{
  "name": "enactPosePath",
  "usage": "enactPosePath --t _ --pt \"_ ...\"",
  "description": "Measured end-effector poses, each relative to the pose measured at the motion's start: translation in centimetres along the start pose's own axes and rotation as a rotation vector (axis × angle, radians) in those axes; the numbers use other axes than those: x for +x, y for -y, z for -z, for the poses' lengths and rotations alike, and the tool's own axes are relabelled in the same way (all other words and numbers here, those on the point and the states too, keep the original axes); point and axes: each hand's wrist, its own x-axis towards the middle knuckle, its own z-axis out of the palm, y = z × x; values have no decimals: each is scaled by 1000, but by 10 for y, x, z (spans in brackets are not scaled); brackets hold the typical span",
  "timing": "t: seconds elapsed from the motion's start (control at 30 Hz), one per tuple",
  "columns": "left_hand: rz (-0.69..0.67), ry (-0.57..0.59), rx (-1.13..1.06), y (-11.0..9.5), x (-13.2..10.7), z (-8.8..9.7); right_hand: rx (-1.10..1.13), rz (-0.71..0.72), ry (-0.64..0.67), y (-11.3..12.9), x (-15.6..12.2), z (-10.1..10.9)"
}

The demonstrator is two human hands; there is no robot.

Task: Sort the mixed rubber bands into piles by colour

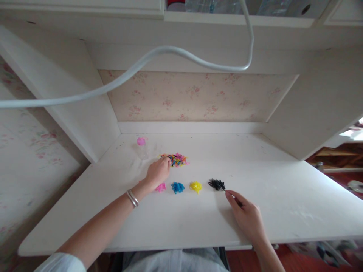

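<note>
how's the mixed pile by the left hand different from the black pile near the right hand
The mixed pile holds many colours; the black pile is one colour. The mixed pile is wider and lies further back; the black pile sits nearer. The left hand has its fingers on the mixed pile; the right hand is just beside the black pile. Both are small loose heaps on the white desk.

Hands: two, left hand (157, 173) and right hand (246, 216). Band heaps: five. One mixed heap (177, 159) at the left fingertips. Four single-colour heaps in a row between the hands: pink heap (161, 187), blue heap (177, 187), yellow heap (195, 186), and black heap (217, 184) just off the right fingertips. Bottle (141, 148): one, beyond the left hand. Bracelet (132, 198): one, left wrist. Cable (170, 51): one, overhead.
</note>
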Motion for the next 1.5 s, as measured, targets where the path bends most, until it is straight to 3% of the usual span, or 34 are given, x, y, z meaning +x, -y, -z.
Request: enactPosePath --t 0.23,0.43,0.63,0.83,0.97,1.1,1.33,1.5 --pt "-290 78 -90 -66 -23 2 7 14 -18 2 -1 0" --pt "-393 141 -98 -117 -29 -10 30 23 -28 2 -2 0" --pt "-441 209 -74 -142 -25 -18 52 25 -5 0 -2 -1" --pt "-451 241 -72 -148 -26 -20 52 34 -10 0 -2 -1" --pt "-443 224 -93 -139 -29 -15 43 39 -1 2 -2 1" --pt "-380 157 -131 -113 -30 0 34 37 4 2 -3 2" --pt "-136 -46 -280 -25 -53 35 -3 45 -4 0 -2 -1" --pt "105 -153 -498 44 -103 30 -31 29 -4 0 -2 -2"
